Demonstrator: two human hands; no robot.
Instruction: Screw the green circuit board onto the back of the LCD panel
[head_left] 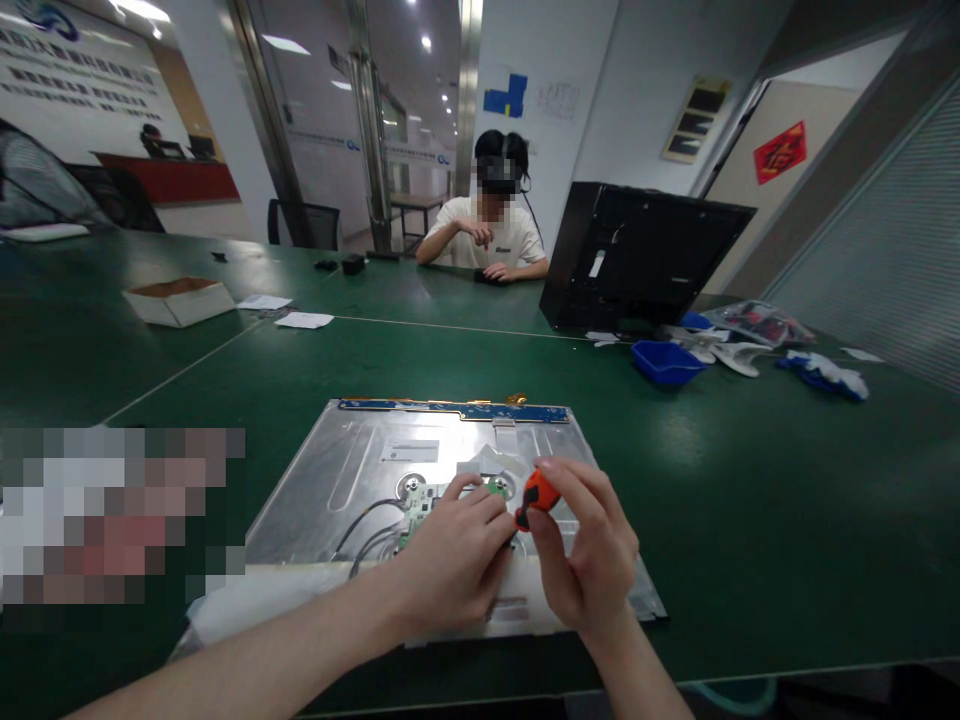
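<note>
A flat silver metal panel [352,450] lies on the green table, with a blue circuit strip [480,411] along its far edge. Near the panel's middle is a green circuit board [420,505] with black cables running off to its left. My left hand [457,555] rests over this board, its fingers bent and close together; what its fingertips hold, if anything, is hidden. Between the thumb and fingers of my right hand [589,545] is an orange and black screwdriver handle [541,492], just right of my left fingers. Its tip is hidden.
Across the green table [750,500] sits a person [491,215]. A large black monitor housing [645,255] stands at the back right, near a blue tray [667,362] and gloves [825,375]. An open white box [180,303] and papers [304,320] lie back left.
</note>
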